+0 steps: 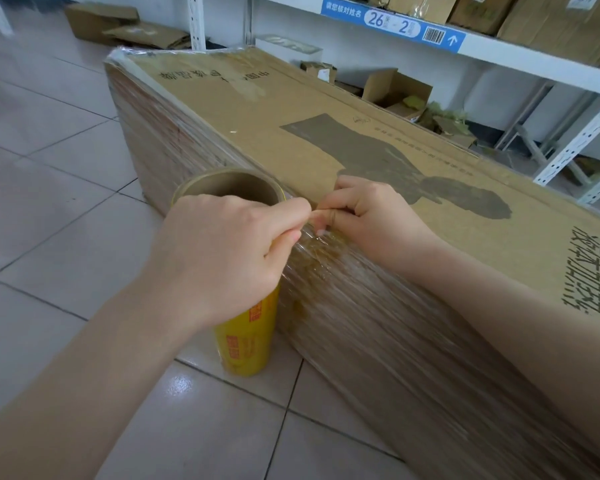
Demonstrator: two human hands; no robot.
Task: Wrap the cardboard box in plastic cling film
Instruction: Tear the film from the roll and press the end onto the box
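I note left hand and right hand pinching the film at frame centre by the box top edge, roll standing beside; I judge film thin, clingy, tear-prone, best gripped bunched.

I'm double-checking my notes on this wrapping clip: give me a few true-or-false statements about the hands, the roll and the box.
1. The cling film roll stands upright on the tiled floor beside the cardboard box. True.
2. The roll's label is blue. False: it is yellow.
3. The left hand and the right hand both pinch film at the box's upper edge. True.
4. The box's long near side is bare cardboard. False: film covers it.
5. The box lies on a shelf. False: it rests on the floor, and the shelf stands behind it.
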